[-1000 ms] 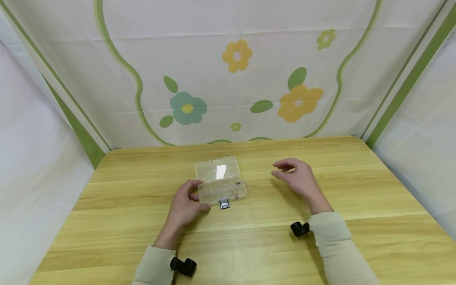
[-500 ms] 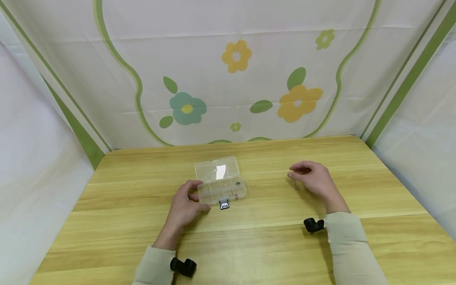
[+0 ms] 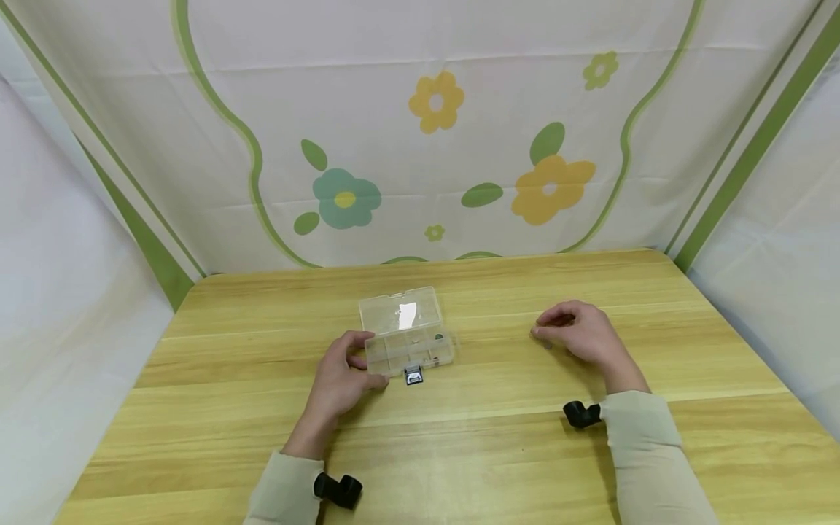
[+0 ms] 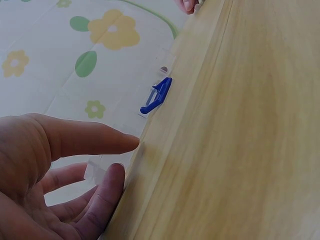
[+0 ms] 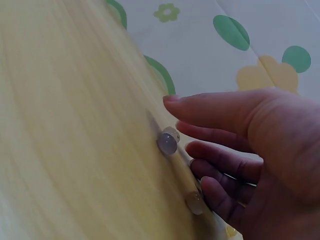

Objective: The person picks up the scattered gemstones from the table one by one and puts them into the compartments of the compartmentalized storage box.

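Observation:
A clear compartment box (image 3: 402, 351) lies on the table with its transparent lid (image 3: 399, 312) folded back. Small dark round pieces show in its right-hand compartments. My left hand (image 3: 341, 375) holds the box's left end, thumb at the front and fingers at the back. On the box's front edge a blue clasp (image 4: 159, 95) stands out in the left wrist view. Further right, my right hand (image 3: 580, 335) is low over the table beside small translucent beads. The right wrist view shows a greyish bead (image 5: 167, 143) near the thumb and fingertips, which are apart, and another bead (image 5: 195, 202) below the fingers.
The wooden table (image 3: 459, 452) ends at a flower-printed cloth wall (image 3: 394, 146) at the back. White cloth hangs at the left and right sides. Black wrist cameras are strapped at both sleeves.
My right hand has moved right, away from the box, and come down at the beads on the table. The left hand and the box have stayed in place.

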Motion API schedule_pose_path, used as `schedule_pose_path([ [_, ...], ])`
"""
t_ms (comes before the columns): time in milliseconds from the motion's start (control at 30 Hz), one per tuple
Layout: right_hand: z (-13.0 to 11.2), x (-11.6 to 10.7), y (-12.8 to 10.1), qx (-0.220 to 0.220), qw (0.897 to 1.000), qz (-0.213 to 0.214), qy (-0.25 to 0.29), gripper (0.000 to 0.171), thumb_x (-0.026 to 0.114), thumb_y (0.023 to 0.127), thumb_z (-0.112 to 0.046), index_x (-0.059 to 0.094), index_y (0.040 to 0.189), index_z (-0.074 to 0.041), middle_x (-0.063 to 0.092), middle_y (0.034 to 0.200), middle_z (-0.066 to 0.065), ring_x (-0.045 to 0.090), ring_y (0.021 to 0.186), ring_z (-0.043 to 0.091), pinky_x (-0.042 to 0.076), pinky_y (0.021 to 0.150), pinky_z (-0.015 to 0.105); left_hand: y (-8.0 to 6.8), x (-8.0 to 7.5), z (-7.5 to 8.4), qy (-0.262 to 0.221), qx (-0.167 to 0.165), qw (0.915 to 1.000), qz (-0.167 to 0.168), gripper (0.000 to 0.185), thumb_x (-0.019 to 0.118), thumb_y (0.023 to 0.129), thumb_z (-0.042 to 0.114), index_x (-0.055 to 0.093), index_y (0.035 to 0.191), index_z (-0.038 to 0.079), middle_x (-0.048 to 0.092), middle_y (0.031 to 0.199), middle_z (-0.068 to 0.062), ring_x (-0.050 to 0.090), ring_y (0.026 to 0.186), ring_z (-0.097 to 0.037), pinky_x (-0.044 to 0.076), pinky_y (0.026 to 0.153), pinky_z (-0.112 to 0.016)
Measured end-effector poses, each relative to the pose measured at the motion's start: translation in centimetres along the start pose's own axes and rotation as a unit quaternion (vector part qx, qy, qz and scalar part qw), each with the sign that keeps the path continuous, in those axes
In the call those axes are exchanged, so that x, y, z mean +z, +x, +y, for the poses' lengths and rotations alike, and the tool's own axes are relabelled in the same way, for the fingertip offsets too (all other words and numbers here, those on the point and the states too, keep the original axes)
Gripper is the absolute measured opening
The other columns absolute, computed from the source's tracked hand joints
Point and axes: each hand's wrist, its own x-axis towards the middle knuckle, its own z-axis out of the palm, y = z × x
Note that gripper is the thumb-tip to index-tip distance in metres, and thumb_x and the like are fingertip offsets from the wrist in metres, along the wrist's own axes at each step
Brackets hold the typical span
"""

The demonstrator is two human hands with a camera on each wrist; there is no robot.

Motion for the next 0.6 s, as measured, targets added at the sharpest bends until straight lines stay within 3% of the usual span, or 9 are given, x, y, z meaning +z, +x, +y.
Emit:
schedule_pose_path([
  [133,-0.04,0.14,-0.01,-0.013,1.0,0.002,-0.017,0.03,0.085,0.092,-0.04,0.081,0.11,-0.016,0.071,0.126,0.011,0.064,0.108,0.027,0.047,0.093,0.041,0.15,0.14,-0.19,0.0,-0.002,1.0,0.0,0.075,0.093,0.068,-0.002,0.067,0.138,0.01,0.063,0.136,-0.016,0.061,0.099,-0.027,0.048,0.076,-0.031],
  [333,-0.24,0.21,-0.02,-0.022,0.999,0.007,-0.034,0.021,0.085,0.093,-0.033,0.082,0.104,-0.016,0.068,0.126,0.012,0.063,0.107,0.028,0.047,0.092,0.042,0.26,0.25,-0.41,0.001,-0.005,1.0,0.001,0.074,0.092,0.069,-0.003,0.067,0.138,0.01,0.063,0.136,-0.016,0.061,0.098,-0.026,0.049,0.076,-0.031],
  [600,-0.04,-0.19,-0.21,-0.018,0.999,0.001,-0.036,0.026,0.086,0.092,-0.038,0.081,0.105,-0.016,0.069,0.125,0.011,0.062,0.104,0.025,0.047,0.088,0.038,0.27,0.31,-0.43,0.001,-0.006,1.0,0.002,0.074,0.092,0.069,-0.003,0.068,0.138,0.01,0.063,0.135,-0.015,0.061,0.099,-0.027,0.049,0.077,-0.031],
])
